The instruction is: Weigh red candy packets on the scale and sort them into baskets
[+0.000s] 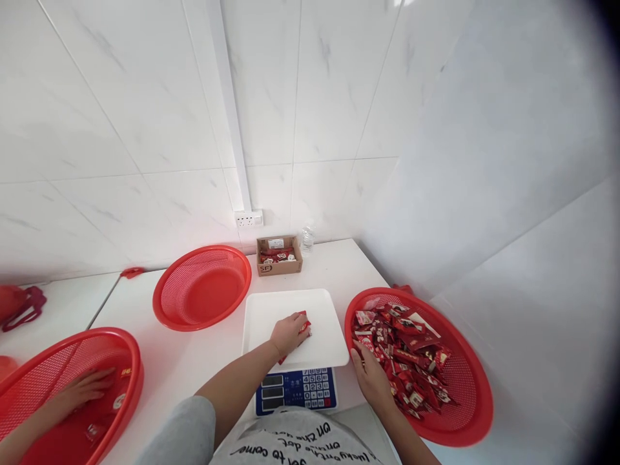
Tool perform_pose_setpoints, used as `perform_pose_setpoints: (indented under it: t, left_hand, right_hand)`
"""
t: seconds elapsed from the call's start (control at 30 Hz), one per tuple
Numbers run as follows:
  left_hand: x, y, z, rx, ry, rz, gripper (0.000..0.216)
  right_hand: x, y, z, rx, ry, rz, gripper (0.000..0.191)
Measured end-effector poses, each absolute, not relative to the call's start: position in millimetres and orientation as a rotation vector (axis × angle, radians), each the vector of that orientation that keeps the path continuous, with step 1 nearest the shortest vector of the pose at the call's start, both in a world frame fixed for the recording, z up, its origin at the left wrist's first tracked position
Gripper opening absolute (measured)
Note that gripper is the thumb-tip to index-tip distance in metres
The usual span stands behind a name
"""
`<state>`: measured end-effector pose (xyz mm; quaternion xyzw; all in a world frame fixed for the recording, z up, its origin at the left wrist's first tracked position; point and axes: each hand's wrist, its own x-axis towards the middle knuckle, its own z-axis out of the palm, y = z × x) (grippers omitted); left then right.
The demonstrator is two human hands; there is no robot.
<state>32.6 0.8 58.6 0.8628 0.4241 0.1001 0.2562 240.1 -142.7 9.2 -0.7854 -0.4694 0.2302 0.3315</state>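
My left hand point(290, 332) is closed over small red packets point(304, 321) on the white weighing tray point(317, 349). Its fingers cover most of them. On the right, my right hand point(371, 373) rests at the near-left rim of a red basket point(472, 387), fingers stretched out beside the packets and holding none that I can see. That basket carries a heap of red snack packets point(411, 349). Below the tray shows the blue panel of a digital scale point(295, 391), with keys and small displays.
Another person's hand point(90, 389) reaches into a red basket point(133, 361) at the lower left. Behind it stands another red basket point(203, 300). A cardboard box point(278, 268) of red packets and a clear plastic bottle point(307, 239) stand against the tiled wall, beneath a socket point(248, 219).
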Motion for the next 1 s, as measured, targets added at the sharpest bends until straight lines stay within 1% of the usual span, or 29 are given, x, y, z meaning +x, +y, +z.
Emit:
perform_pose_setpoints:
  t: [0.13,0.27,0.5,0.53,0.63,0.77,0.87,1.0]
  left_hand:
    - [28.7,17.8,72.9,2.198,1.311,0.445,0.019]
    - [11.6,45.0,94.9,2.011,1.495,0.623,0.021]
    - [-75.2,103.9,144.1,1.854,1.773,0.785,0.031]
    - [-90.0,110.7,150.3,1.872,1.808,0.784,0.032]
    - [-129.4,126.9,163.1,2.022,1.971,0.634,0.037]
    - [-156.8,137.6,162.2,2.059,2.084,0.394,0.044]
    - [-147.6,135.4,149.5,2.139,2.004,0.261,0.047]
    - [-92.7,112.0,122.0,2.331,1.691,0.230,0.036]
  right_hand:
    - [240.9,-142.8,8.9,-2.070,-1.248,0.615,0.061]
    - [241.1,-142.7,7.3,-2.073,-1.244,0.603,0.060]
    - [240.6,-142.4,6.9,-2.052,-1.229,0.630,0.059]
    - [240.5,-142.3,7.3,-2.050,-1.229,0.637,0.059]
    - [240.0,-141.8,8.1,-2.060,-1.222,0.651,0.060]
    - [240.4,-141.3,7.0,-2.068,-1.210,0.631,0.060]
    - [241.2,-141.4,6.1,-2.073,-1.207,0.633,0.062]
    - [241.6,-141.8,5.3,-2.074,-1.200,0.648,0.063]
